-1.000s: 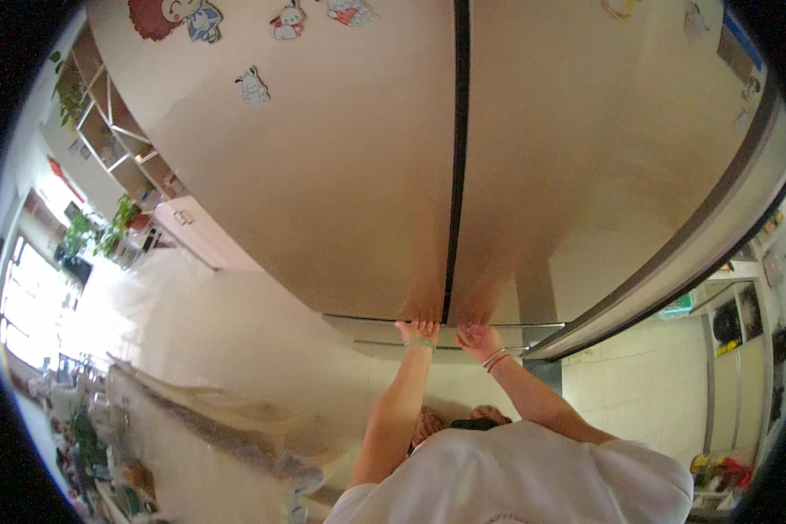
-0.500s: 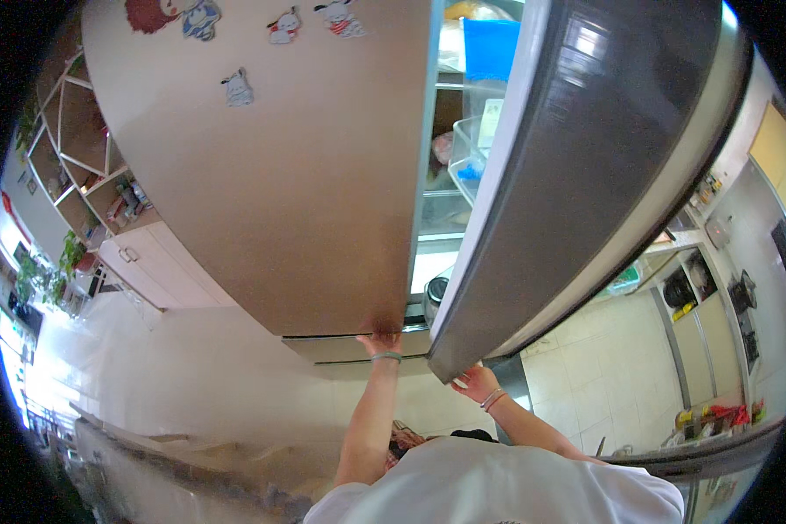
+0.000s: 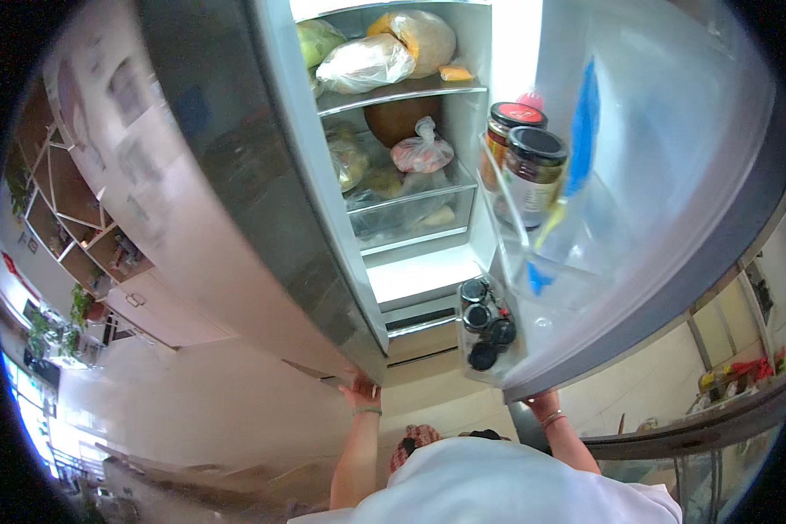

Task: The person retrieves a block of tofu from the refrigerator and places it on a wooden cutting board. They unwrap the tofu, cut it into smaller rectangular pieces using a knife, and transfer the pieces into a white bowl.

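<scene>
Two tall refrigerator doors stand swung outward, with the lit shelves between them. At the bottom edge of the left door (image 3: pixel 236 157), my left hand (image 3: pixel 361 390) grips the edge, its fingers partly against the panel. My right hand (image 3: pixel 543 403) holds the lower edge of the right door (image 3: pixel 655 336), which hides most of its fingers. Two dark-lidded jars (image 3: pixel 535 170) stand in a rack of the right door. Lower down, a door bin (image 3: pixel 489 371) holds several small black-lidded jars (image 3: pixel 476 317).
Bagged food (image 3: pixel 367 65) lies on the refrigerator's upper shelf. A knotted bag (image 3: pixel 424 153) sits below it, above a clear drawer (image 3: pixel 415 218). To the left is a white cabinet (image 3: pixel 162 306) under open shelving; kitchen counters run along the right.
The left door has swung open from its closed position, and the right door stands wider. My hands have moved apart with the doors, and the shelves have come into view.
</scene>
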Motion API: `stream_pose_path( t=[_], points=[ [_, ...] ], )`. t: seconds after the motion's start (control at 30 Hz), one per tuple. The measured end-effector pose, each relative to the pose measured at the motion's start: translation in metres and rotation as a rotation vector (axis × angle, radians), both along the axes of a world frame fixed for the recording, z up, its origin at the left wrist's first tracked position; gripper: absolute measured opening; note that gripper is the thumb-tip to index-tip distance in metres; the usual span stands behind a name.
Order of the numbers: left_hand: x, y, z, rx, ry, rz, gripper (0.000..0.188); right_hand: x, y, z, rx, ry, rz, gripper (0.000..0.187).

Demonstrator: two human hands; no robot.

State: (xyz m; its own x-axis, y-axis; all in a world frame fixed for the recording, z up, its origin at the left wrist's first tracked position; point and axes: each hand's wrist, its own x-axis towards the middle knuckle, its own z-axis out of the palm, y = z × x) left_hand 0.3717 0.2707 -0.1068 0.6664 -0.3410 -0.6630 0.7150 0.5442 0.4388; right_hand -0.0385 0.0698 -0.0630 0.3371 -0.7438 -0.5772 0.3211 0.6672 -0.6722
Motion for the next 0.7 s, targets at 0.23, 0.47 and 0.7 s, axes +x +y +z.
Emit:
stream_pose_path(
  t=[0.23,0.47,0.7],
  points=[
    [-0.047,0.136,0.000,0.222,-0.060,-0.151,0.067,-0.064,-0.046,-0.060,-0.032,0.044,-0.294,0.054],
    [-0.043,0.217,-0.005,0.234,0.068,-0.010,0.060,-0.080,-0.093,-0.077,-0.084,-0.122,-0.451,0.046],
    [-0.017,0.252,-0.006,0.385,0.004,0.269,0.060,-0.092,-0.066,-0.149,-0.091,-0.453,-0.403,0.031]
  ],
)
